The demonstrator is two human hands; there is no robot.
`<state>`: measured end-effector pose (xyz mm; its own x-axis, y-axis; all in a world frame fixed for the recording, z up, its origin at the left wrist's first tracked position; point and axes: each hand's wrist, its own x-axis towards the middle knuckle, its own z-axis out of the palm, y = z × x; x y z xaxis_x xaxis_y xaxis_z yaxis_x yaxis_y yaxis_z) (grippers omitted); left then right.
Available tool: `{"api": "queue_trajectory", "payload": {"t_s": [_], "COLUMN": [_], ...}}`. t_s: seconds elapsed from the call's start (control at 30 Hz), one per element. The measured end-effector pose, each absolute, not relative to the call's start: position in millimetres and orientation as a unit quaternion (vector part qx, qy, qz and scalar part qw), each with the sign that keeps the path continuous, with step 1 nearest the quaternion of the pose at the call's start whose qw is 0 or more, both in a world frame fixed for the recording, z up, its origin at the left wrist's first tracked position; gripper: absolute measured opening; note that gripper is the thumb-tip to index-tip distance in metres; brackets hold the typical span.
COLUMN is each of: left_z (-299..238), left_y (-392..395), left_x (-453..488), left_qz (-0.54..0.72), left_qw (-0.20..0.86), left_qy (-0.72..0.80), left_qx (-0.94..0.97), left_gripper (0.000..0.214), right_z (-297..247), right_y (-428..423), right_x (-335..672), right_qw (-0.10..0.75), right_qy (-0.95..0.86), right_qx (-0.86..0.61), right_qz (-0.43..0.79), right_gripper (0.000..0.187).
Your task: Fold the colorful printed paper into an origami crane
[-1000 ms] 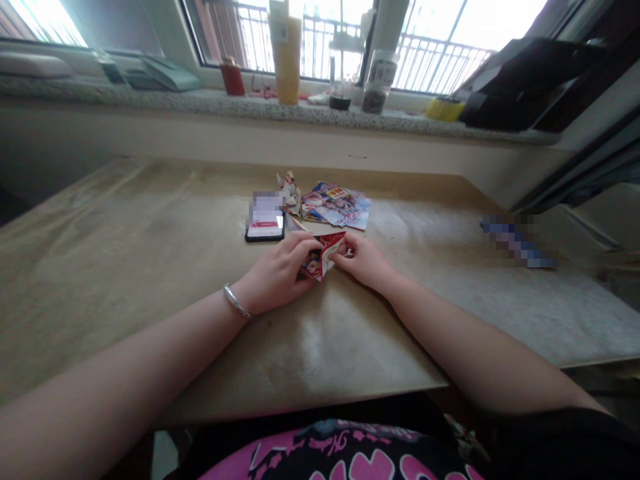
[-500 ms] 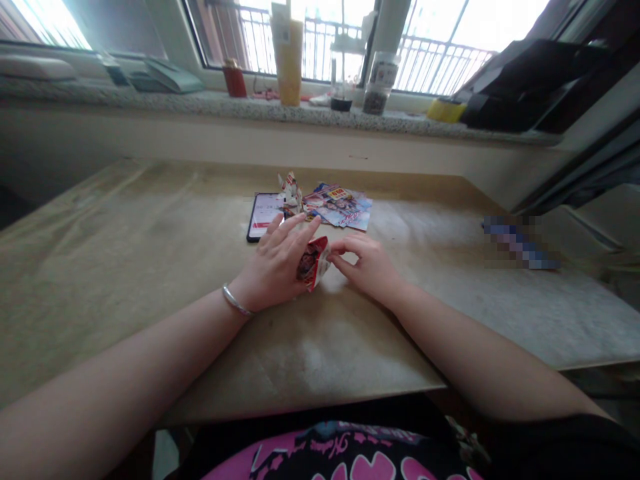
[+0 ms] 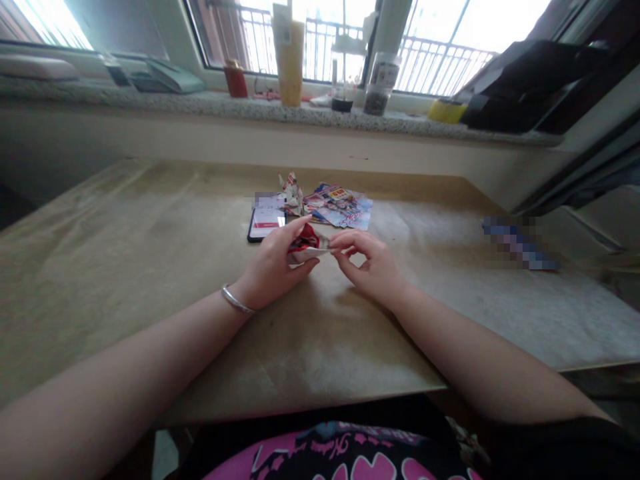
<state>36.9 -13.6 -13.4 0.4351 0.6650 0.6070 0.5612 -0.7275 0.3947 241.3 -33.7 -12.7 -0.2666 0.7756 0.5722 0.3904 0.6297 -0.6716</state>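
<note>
Between my hands is a small red and white printed paper piece point(image 3: 309, 245), folded along its lower edge. My left hand point(image 3: 273, 261), with a silver bangle at the wrist, grips its left side between thumb and fingers. The thumb and fingertips of my right hand point(image 3: 367, 261) pinch its right corner. Just behind my left hand lies a phone point(image 3: 265, 225) with a lit screen. A crumpled folded paper piece point(image 3: 293, 193) rests at the phone's right edge. Beside it is a fanned pile of colourful printed cards point(image 3: 345, 205).
The table point(image 3: 150, 267) has a pale brown cover. A blurred blue and purple item point(image 3: 520, 245) lies at its right. On the windowsill point(image 3: 175, 103) stand a red bottle point(image 3: 235, 80), a yellow container point(image 3: 291, 67), clear jars point(image 3: 381, 83) and a dark bag point(image 3: 530, 87).
My left hand has turned, its thumb coming under the paper piece and its fingers curling over it. The paper has tilted from upright to flatter. My right hand keeps its pinch.
</note>
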Motion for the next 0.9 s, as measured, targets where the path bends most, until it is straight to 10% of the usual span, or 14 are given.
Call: {"api": "queue_trajectory", "payload": {"t_s": [0.9], "left_z": [-12.0], "left_y": [-14.9], "left_x": [39.1], "left_qz": [0.422], "left_qw": [0.130], "left_qy": [0.358], "left_qx": [0.823], "left_gripper": [0.017], "right_z": [-10.2], "right_y": [-34.7], "right_x": [239.3], "right_qw": [0.473], "right_qy": [-0.773], "right_qx": [-0.404], "right_qz": [0.126], "right_gripper": [0.005]}}
